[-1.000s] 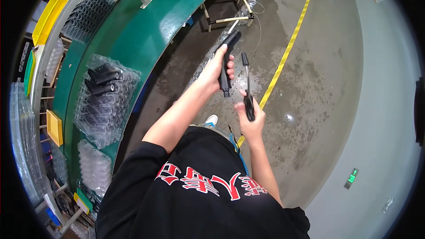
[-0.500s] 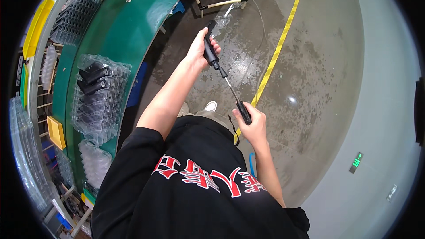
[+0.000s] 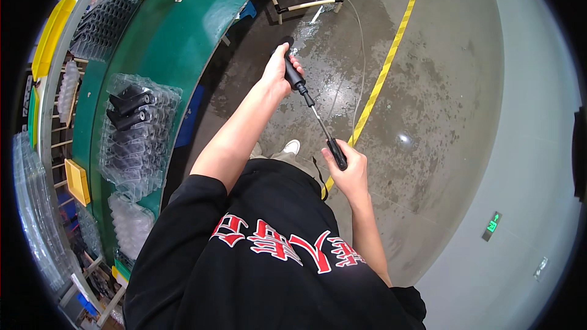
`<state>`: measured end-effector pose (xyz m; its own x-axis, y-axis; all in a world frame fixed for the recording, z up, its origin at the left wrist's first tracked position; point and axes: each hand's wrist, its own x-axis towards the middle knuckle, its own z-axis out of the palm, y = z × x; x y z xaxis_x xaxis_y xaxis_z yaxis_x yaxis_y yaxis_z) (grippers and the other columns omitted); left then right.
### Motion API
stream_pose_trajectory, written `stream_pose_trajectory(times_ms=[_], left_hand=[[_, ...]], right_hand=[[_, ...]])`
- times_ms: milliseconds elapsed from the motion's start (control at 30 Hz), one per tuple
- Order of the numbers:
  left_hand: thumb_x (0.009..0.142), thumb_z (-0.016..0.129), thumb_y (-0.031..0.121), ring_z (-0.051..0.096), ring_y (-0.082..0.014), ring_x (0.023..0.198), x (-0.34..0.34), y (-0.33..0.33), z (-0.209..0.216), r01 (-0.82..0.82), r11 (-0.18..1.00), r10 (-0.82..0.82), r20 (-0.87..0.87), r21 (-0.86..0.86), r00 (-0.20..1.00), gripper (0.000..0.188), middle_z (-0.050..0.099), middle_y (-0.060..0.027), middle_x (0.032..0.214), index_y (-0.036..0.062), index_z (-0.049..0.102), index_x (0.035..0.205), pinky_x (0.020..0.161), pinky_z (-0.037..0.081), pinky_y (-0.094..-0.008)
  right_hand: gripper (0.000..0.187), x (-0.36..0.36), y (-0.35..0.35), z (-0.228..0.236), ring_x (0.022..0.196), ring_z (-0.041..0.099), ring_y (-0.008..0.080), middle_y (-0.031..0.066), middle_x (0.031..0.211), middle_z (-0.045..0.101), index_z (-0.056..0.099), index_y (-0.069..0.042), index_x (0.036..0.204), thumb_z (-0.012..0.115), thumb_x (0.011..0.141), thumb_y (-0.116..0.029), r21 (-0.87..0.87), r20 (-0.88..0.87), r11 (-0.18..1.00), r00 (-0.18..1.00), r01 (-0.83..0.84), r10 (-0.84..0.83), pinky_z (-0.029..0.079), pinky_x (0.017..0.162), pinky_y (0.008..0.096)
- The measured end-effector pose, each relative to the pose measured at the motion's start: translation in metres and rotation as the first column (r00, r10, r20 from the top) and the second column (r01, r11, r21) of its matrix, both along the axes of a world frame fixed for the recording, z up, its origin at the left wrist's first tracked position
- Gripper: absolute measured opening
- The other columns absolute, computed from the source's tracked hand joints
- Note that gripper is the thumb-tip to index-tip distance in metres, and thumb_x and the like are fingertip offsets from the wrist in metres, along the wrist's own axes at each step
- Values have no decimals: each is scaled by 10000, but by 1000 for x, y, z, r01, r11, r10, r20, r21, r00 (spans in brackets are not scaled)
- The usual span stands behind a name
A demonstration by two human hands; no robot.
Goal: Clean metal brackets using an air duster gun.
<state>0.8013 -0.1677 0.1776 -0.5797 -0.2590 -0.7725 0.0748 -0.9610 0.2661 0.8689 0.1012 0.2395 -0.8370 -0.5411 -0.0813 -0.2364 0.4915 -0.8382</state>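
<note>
My left hand (image 3: 278, 73) is closed around a black angled part (image 3: 293, 75), a thick tube with a bent upper end, held out over the floor. Lower right, my right hand (image 3: 351, 171) grips the black handle of a screwdriver-like tool (image 3: 335, 153). Its thin metal shaft runs up to a narrow black collar at the lower end of the part. I cannot make out how shaft and collar join. On the green bench to my left, stacked clear plastic trays (image 3: 137, 146) hold similar black parts (image 3: 129, 110).
More trays with dark parts (image 3: 104, 27) stand farther along the green bench (image 3: 202, 18). A metal rack (image 3: 46, 104) with yellow bins (image 3: 77, 182) lines the far left. A tube frame (image 3: 306, 5) stands on the wet floor, beside a yellow-black floor stripe (image 3: 385, 70).
My left hand and the black part have shifted slightly nearer and to the right. My right hand keeps its place and its grip on the handle.
</note>
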Motion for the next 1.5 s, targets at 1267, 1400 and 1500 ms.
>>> stream_pose_trajectory(times_ms=[1267, 1400, 1500], left_hand=[[919, 354, 748, 498, -117, 483, 33, -4, -30, 472, 789, -458, 135, -395, 879, 726, 541, -30, 641, 58, 555, 816, 431, 434, -252], [931, 327, 738, 488, -123, 466, 38, 3, -28, 580, 706, -562, 177, -407, 808, 738, 539, -36, 626, 51, 560, 802, 424, 427, -257], [938, 330, 722, 484, -124, 458, 42, 6, -23, 604, 668, -573, 218, -434, 790, 724, 533, -35, 613, 51, 560, 791, 421, 425, -258]], right_hand=[[230, -12, -11, -11, 503, 482, 251, 96, 592, 581, 596, -17, 767, 681, 840, -217, 288, 221, 955, 975, -74, 9, 417, 519, 370], [239, -18, -16, -14, 523, 406, 163, 38, 570, 501, 554, -13, 736, 666, 858, -185, 273, 230, 962, 972, -10, -56, 367, 519, 321], [245, -26, -17, -19, 523, 433, 200, 68, 583, 533, 572, -10, 748, 663, 855, -211, 283, 218, 959, 973, 7, -72, 386, 528, 347]])
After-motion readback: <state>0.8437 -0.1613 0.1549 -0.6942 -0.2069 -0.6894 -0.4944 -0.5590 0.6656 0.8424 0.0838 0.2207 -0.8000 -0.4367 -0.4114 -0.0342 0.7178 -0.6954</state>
